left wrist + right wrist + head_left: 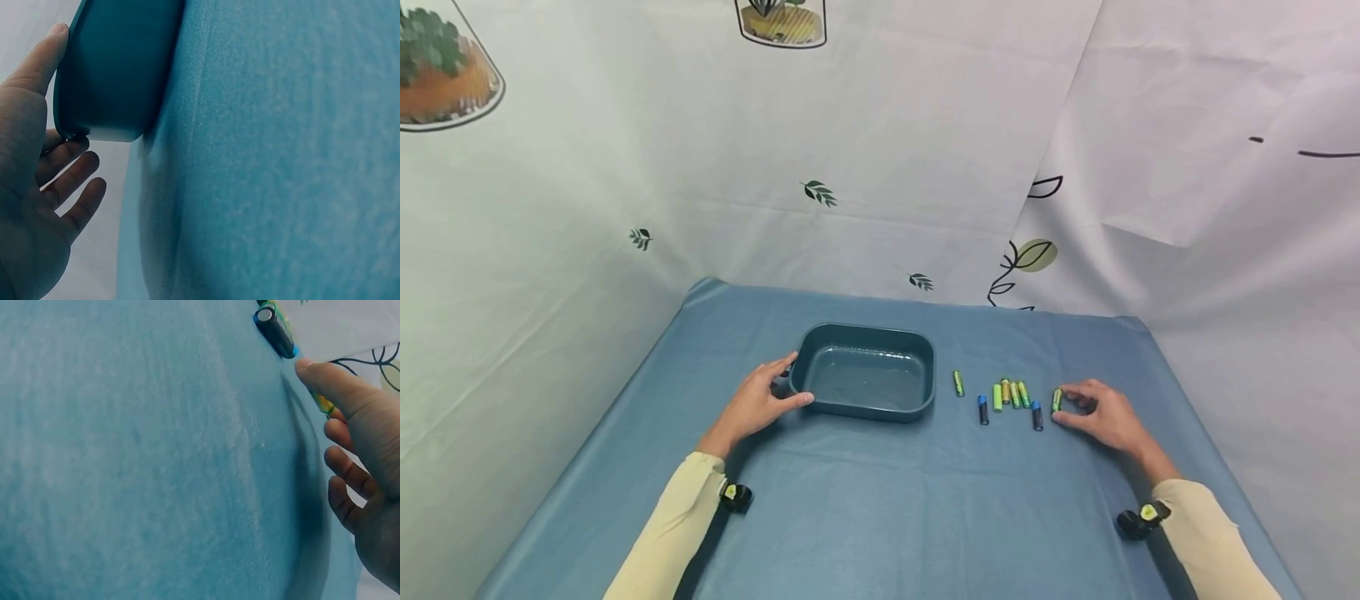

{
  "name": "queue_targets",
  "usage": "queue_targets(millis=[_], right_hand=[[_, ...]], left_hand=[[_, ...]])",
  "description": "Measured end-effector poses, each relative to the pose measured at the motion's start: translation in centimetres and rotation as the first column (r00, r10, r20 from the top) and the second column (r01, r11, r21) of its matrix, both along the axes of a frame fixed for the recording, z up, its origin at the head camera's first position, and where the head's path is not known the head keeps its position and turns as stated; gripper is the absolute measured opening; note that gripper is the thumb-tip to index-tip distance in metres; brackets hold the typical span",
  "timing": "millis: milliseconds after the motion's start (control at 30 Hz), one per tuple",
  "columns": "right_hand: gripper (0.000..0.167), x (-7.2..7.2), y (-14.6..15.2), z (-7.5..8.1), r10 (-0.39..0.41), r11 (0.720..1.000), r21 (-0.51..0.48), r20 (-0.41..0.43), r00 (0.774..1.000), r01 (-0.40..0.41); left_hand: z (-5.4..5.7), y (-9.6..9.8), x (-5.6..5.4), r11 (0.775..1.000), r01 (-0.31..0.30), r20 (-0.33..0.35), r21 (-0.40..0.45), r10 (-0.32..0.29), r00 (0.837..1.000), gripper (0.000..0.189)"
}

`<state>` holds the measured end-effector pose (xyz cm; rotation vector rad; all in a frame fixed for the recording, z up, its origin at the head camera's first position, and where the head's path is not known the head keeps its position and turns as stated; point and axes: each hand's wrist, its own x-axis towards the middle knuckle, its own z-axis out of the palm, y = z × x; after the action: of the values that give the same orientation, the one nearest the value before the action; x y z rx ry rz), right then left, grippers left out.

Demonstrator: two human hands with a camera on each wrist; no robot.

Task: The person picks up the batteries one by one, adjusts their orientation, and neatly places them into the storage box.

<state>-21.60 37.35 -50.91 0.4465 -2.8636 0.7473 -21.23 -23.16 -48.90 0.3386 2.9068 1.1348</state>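
A dark teal rectangular baking dish (863, 410) stands on the blue cloth. My left hand (758, 398) holds its left end, thumb along the front rim and fingers by the small side handle. In the left wrist view the thumb lies against the dish (119, 69), and the other fingers are loosely bent beside it. My right hand (1105, 414) pinches a green battery (1057, 400) between thumb and forefinger at the right end of a loose group of batteries. In the right wrist view the thumb hides most of that battery (324, 403), close to a dark blue battery (275, 332).
Between the dish and my right hand lie several green and yellow batteries (1015, 394), plus two dark blue ones (983, 410). One green battery (958, 383) sits apart, nearer the dish. A white patterned cloth (865, 250) hangs behind the blue table cover (880, 517).
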Motion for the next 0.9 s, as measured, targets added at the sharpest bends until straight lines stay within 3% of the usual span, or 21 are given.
queue_targets(millis=[200, 500, 900], right_hand=[[0.048, -0.2, -0.9, 0.9, -0.037, 0.997, -0.073, -0.066, 0.997, 0.032], [0.048, -0.4, -4.7, 4.1, -0.023, 0.992, -0.127, -0.120, 0.992, 0.008], [0.051, -2.4, -11.4, 7.5, 0.070, 0.967, -0.240, -0.069, 0.995, -0.084]], left_hand=[[0.0, 0.1, 0.2, 1.000, -0.002, -0.019, 0.008, 0.002, 1.000, 0.094], [-0.1, 0.1, 0.3, 1.000, -0.004, 0.001, 0.011, 0.004, 1.000, 0.095], [0.1, 0.1, 0.1, 1.000, 0.001, -0.004, 0.011, -0.001, 1.000, 0.096]])
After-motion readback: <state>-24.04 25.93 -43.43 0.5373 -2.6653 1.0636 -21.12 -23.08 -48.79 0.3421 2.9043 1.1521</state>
